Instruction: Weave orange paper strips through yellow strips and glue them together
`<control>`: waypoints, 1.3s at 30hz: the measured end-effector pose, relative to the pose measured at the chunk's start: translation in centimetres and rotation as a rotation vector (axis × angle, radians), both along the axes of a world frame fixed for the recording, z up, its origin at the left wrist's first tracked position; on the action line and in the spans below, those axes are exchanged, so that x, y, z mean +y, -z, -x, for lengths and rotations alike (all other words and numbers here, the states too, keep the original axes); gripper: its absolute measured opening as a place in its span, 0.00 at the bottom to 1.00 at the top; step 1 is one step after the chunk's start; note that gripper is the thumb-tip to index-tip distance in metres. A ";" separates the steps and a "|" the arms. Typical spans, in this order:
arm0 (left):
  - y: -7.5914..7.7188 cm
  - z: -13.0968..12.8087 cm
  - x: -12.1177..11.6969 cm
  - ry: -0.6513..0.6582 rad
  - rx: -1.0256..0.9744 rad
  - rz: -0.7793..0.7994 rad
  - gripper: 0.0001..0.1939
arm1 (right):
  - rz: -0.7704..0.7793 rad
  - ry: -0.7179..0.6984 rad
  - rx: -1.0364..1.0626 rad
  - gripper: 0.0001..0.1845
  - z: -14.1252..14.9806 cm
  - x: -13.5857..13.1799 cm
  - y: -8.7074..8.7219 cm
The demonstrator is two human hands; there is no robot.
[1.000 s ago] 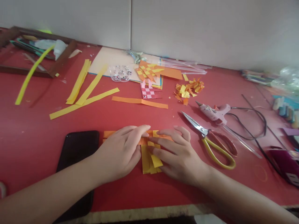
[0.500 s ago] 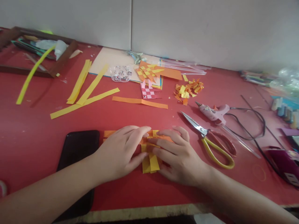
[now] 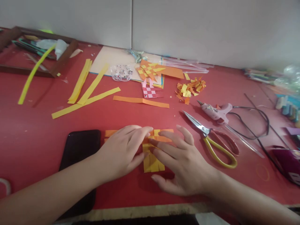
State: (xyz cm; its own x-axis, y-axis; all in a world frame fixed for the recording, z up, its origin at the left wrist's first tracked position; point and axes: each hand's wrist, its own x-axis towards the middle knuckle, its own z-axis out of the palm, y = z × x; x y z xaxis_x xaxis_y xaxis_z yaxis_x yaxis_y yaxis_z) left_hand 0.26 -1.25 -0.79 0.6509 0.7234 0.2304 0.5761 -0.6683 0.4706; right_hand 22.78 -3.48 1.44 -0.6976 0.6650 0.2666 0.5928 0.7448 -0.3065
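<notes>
Left hand part-hides orange strips, grip unclear; right hand splays over yellow strips.

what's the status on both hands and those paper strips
Left hand and right hand over crossed orange and yellow strips. Phone partly hidden by left forearm. Scissors to the right.
</notes>
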 end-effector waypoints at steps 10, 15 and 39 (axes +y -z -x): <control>-0.1 0.0 -0.2 0.016 0.019 -0.031 0.23 | 0.015 0.036 0.045 0.13 -0.1 -0.5 -0.3; -0.2 0.2 -0.2 0.041 0.036 0.006 0.24 | -0.071 0.100 0.115 0.05 -0.3 0.4 0.5; -0.7 0.1 0.0 0.084 0.048 -0.094 0.11 | -0.018 0.128 0.046 0.09 -0.2 1.3 2.1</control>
